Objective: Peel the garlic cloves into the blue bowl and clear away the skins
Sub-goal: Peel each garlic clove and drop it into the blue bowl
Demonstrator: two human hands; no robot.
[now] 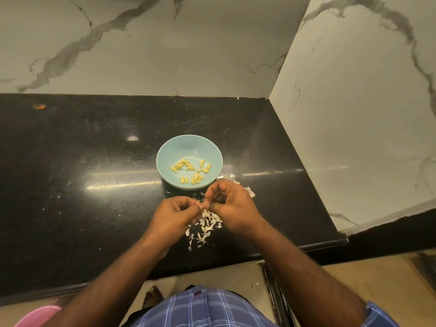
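1. Where the polished black stone countertop (94, 161) meets the white marble-veined wall (165, 43), a round pale-blue bowl (207, 149) sits near the middle of the counter, its glazed inside smooth and shallow.
2. Inside the blue bowl lie the peeled garlic cloves (191, 171), small, curved, yellowish slivers scattered over the bottom and the nearer slope.
3. Just in front of the bowl, both hands meet over the counter. The left hand (174, 214) has its fingers curled inward, thumb and fingertips pinching something small at the point where the hands touch.
4. The right hand (232, 204) is likewise curled, its fingertips pressed to the same spot; the held piece is almost hidden between the fingers, so whether it is a clove or only skin cannot be told.
5. Below the hands, nearer than the bowl, a loose heap of garlic skins (207, 226) lies on the dark stone: thin, papery, off-white flakes with ragged edges.
6. A few more skin scraps (250, 191) lie just right of the bowl, beside the right hand.
7. Fine pale specks dot the glossy counter left of the bowl.
8. Nearest of all, well in front of the bowl, a blue checked shirt (207, 310) shows at the bottom edge.
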